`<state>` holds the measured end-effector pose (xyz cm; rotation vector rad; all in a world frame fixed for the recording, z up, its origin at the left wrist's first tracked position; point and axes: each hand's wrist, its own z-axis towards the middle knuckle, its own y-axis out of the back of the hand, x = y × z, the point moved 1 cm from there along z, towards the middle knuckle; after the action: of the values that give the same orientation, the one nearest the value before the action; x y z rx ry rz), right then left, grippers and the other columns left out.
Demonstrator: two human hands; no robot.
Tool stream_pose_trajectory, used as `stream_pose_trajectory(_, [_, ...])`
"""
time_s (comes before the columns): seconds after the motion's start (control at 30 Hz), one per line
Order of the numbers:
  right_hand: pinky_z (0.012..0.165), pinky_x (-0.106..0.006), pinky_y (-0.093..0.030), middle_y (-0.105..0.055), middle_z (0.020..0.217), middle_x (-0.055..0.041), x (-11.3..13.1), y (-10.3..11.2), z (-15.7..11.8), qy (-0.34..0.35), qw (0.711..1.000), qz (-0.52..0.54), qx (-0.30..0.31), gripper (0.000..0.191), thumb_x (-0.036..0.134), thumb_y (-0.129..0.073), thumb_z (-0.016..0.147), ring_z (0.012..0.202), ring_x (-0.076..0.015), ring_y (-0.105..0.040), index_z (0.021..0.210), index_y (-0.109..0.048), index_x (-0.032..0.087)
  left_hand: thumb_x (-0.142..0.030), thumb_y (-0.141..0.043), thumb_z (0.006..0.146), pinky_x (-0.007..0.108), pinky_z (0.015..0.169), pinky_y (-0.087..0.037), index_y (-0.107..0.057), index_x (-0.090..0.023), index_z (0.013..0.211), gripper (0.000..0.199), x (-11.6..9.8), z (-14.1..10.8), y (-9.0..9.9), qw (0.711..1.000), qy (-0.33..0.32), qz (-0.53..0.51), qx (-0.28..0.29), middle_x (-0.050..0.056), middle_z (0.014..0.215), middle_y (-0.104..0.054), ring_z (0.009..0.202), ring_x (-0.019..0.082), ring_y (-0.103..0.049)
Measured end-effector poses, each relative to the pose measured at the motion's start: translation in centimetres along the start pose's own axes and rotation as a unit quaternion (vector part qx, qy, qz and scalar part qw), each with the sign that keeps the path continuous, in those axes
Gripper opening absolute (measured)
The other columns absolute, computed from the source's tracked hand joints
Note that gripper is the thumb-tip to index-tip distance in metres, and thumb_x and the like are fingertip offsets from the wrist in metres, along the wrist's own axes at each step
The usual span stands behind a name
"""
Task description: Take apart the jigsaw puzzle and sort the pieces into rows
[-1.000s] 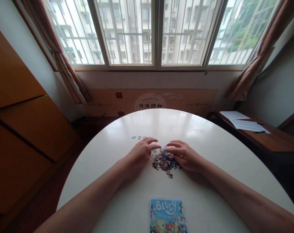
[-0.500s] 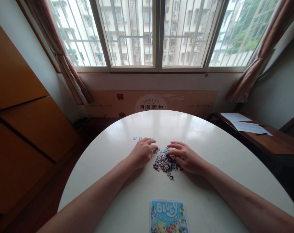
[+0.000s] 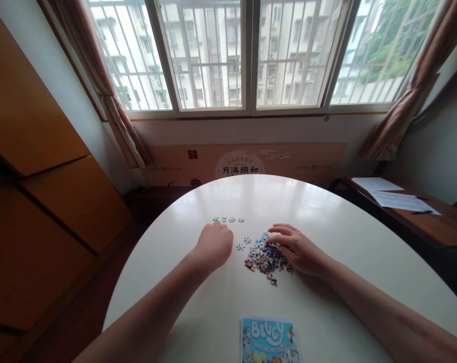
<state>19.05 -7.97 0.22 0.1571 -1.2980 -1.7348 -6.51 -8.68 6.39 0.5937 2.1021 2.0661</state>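
Note:
A heap of small jigsaw puzzle pieces point(image 3: 265, 259), mixed in colour, lies on the white round table point(image 3: 311, 312). My right hand point(image 3: 298, 249) rests at the heap's right side, fingers apart and stretched over it. My left hand point(image 3: 215, 244) is to the left of the heap, curled closed with its fingertips hidden; whatever it holds cannot be seen. Just beyond its knuckles, a short row of light-blue puzzle pieces point(image 3: 232, 220) lies spaced out. Two loose blue pieces point(image 3: 241, 247) sit between my left hand and the heap.
A blue "Bluey" picture sheet point(image 3: 269, 343) lies at the near side of the table. To the right, a brown desk point(image 3: 445, 224) carries white papers point(image 3: 405, 200) and a dark pen. Wooden cabinets point(image 3: 58, 196) stand at left; a barred window is ahead.
My left hand has moved left and down from the heap's edge, its fingers now curled in, uncovering blue pieces. My right hand stays at the heap. The view has shifted slightly.

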Motion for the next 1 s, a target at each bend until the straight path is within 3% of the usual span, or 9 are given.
stream_pose_trajectory(0.1, [0.106, -0.052, -0.044, -0.065, 0.126, -0.0077, 0.0, 0.0, -0.1, -0.002, 1.000, -0.001, -0.001, 0.044, 0.005, -0.045, 0.082, 0.125, -0.0274, -0.053, 0.108, -0.072, 0.027, -0.010, -0.054, 0.077, 0.032, 0.072, -0.046, -0.075, -0.017, 0.082, 0.023, 2.5, 0.1, 0.4, 0.995, 0.068, -0.060, 0.039, 0.014, 0.092, -0.073, 0.088, 0.026, -0.062])
stream_pose_trajectory(0.2, [0.105, -0.053, -0.045, -0.065, 0.125, -0.0076, 0.0, 0.0, -0.1, -0.001, 1.000, -0.001, -0.005, 0.044, 0.005, -0.044, 0.082, 0.125, -0.0278, -0.053, 0.107, -0.073, 0.027, -0.015, -0.055, 0.079, 0.029, 0.070, -0.047, -0.077, -0.021, 0.084, 0.023, 5.4, 0.8, 0.0, 0.989, 0.097, -0.098, 0.047, 0.009, 0.091, -0.075, 0.080, 0.022, -0.066])
stream_pose_trajectory(0.4, [0.106, -0.050, -0.044, -0.065, 0.125, -0.0063, -0.1, -0.1, -0.3, -0.008, 1.000, 0.012, -0.013, 0.041, 0.007, -0.045, 0.084, 0.124, -0.0257, -0.054, 0.106, -0.072, 0.028, -0.025, -0.063, 0.078, 0.026, 0.075, -0.048, -0.078, -0.025, 0.086, 0.017, 9.0, 1.8, -1.9, 0.972, 0.113, -0.202, -0.037, 0.001, 0.093, -0.076, 0.088, 0.020, -0.067])
stream_pose_trajectory(0.5, [0.107, -0.049, -0.044, -0.065, 0.125, -0.0063, -0.4, -0.1, -0.3, -0.010, 1.000, 0.020, -0.020, 0.041, 0.007, -0.044, 0.084, 0.124, -0.0251, -0.053, 0.106, -0.072, 0.028, -0.028, -0.065, 0.078, 0.025, 0.072, -0.049, -0.078, -0.026, 0.095, 0.022, 9.7, 1.9, -2.6, 0.964, 0.110, -0.235, -0.051, 0.001, 0.095, -0.076, 0.085, 0.020, -0.068])
stream_pose_trajectory(0.63, [0.106, -0.047, -0.045, -0.065, 0.123, -0.0069, -0.7, -0.1, -0.4, -0.016, 0.999, 0.024, -0.035, 0.040, 0.007, -0.043, 0.086, 0.124, -0.0244, -0.054, 0.105, -0.072, 0.027, -0.027, -0.065, 0.077, 0.025, 0.071, -0.049, -0.079, -0.028, 0.090, 0.020, 10.0, 2.0, -3.1, 0.961, 0.090, -0.258, -0.041, 0.000, 0.095, -0.076, 0.084, 0.020, -0.068])
stream_pose_trajectory(1.0, [0.105, -0.047, -0.046, -0.065, 0.123, -0.0069, -0.6, -0.1, -0.5, -0.023, 0.999, 0.025, -0.037, 0.039, 0.008, -0.043, 0.087, 0.124, -0.0249, -0.053, 0.103, -0.073, 0.027, -0.034, -0.062, 0.081, 0.028, 0.071, -0.047, -0.078, -0.029, 0.093, 0.021, 10.0, 2.4, -3.8, 0.970, 0.103, -0.205, -0.084, 0.000, 0.097, -0.076, 0.087, 0.021, -0.067])
